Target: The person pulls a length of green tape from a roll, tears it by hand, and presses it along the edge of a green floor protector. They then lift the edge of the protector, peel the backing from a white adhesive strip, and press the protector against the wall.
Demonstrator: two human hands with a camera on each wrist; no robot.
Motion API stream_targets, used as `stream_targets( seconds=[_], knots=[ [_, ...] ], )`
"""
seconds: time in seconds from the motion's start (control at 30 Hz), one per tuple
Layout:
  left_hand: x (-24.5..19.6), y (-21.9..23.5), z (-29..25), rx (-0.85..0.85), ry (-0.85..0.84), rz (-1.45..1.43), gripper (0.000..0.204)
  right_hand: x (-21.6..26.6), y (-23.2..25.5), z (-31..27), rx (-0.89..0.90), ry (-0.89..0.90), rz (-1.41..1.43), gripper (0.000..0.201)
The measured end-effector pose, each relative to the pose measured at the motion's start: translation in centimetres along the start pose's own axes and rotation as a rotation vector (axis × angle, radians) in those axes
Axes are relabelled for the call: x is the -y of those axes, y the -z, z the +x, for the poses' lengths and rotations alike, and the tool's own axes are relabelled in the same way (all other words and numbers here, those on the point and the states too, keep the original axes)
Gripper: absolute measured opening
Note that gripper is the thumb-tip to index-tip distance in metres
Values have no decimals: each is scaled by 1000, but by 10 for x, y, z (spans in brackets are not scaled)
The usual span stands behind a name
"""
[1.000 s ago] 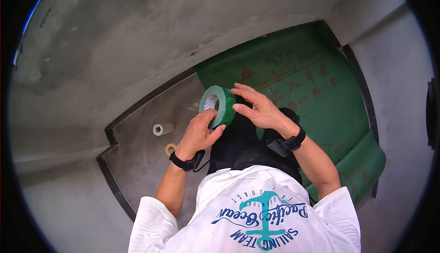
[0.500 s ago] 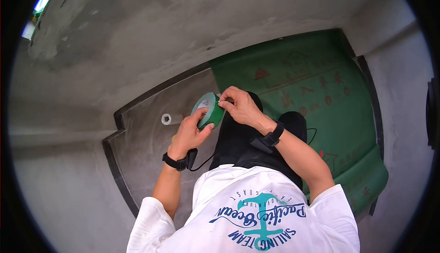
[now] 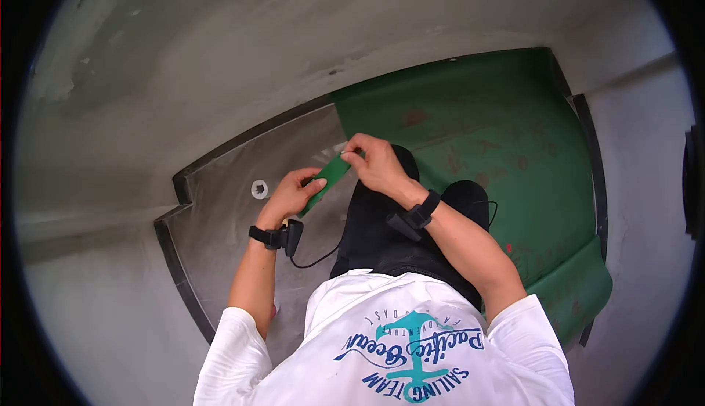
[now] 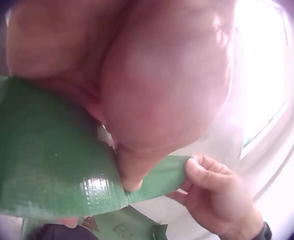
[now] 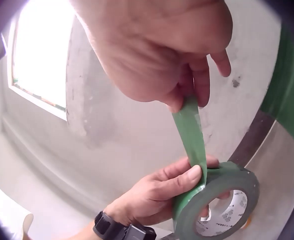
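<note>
A roll of green tape (image 5: 249, 182) with a printed white core is gripped by my left hand (image 3: 288, 196), its thumb pressing on the outer face. My right hand (image 3: 378, 167) pinches the free end between thumb and fingers. Between the two hands a short strip of green tape (image 5: 191, 135) stretches straight off the roll. In the left wrist view, the roll's shiny outer face (image 4: 47, 155) shows close up, and the left thumb lies where the strip leaves it. Both hands are above the floor, in front of the dark-trousered knees.
A white roll (image 3: 259, 189) stands on the grey floor left of the hands. Green printed sheeting (image 3: 485, 134) covers the floor on the right, its near edge rolled up (image 3: 573, 288). Grey walls with dark skirting surround the space. The right wrist view shows a bright window (image 5: 42, 55).
My right hand went from spread fingers at the roll to pinching the tape's end, and a strip now runs off. The roll has turned, showing its outer face to the head view.
</note>
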State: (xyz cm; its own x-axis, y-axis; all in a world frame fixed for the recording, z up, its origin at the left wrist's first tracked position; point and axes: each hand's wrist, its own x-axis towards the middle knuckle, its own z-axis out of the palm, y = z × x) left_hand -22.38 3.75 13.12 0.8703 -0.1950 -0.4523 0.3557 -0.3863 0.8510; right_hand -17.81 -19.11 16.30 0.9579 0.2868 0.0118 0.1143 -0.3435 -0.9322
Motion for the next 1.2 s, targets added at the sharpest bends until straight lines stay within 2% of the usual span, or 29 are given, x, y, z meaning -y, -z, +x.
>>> stream_targets(
  seconds=[0.07,0.13,0.17,0.23,0.27,0.33,0.4,0.47,0.5,0.53,0.6,0.63,0.8,0.9,0.97,1.03,1.07,1.13,1.2],
  knots=[
    [-7,0,7,-27,29,70,26,-5,8,9,44,-119,-11,12],
    [-28,0,7,-76,34,141,26,-25,12,14,76,-110,-38,27],
    [-39,0,8,-112,16,217,27,-27,11,15,88,-114,-38,27],
    [-51,0,11,-143,5,280,26,-29,11,16,-8,-138,-27,55],
    [-53,0,11,-170,-13,350,25,-29,14,18,4,-142,-29,55],
    [-55,2,16,-149,-34,423,24,-32,22,28,55,-16,-112,76],
    [-53,3,20,-108,-54,505,24,-24,23,35,191,38,-56,72],
    [-55,1,27,-75,-83,583,22,-24,15,43,431,261,-224,65],
    [-54,0,30,-72,-85,583,22,-19,11,46,452,272,-247,49],
    [-54,-2,33,-55,-94,576,21,-21,7,50,450,270,-248,49],
    [-55,-3,37,-39,-103,570,21,-25,-1,61,677,174,-360,37],
    [-56,-4,38,-26,-58,580,20,-26,-2,59,642,139,-382,25],
    [-48,-6,50,37,25,552,21,-50,-9,59,616,185,-514,16],
    [-38,-10,59,25,54,509,22,-57,-13,59,549,198,-573,13],
    [-31,-13,65,-38,130,360,24,-62,-17,58,505,201,-589,11],
    [-17,-15,71,-70,113,300,23,-67,-22,57,391,334,-595,9],
    [-11,-17,73,-102,96,241,24,-68,-25,56,398,333,-593,9],
    [-1,-19,75,-118,110,250,24,-69,-30,55,374,464,-670,9],
    [10,-21,79,-136,126,262,24,-77,-34,53,365,487,-693,12]
  ],
)
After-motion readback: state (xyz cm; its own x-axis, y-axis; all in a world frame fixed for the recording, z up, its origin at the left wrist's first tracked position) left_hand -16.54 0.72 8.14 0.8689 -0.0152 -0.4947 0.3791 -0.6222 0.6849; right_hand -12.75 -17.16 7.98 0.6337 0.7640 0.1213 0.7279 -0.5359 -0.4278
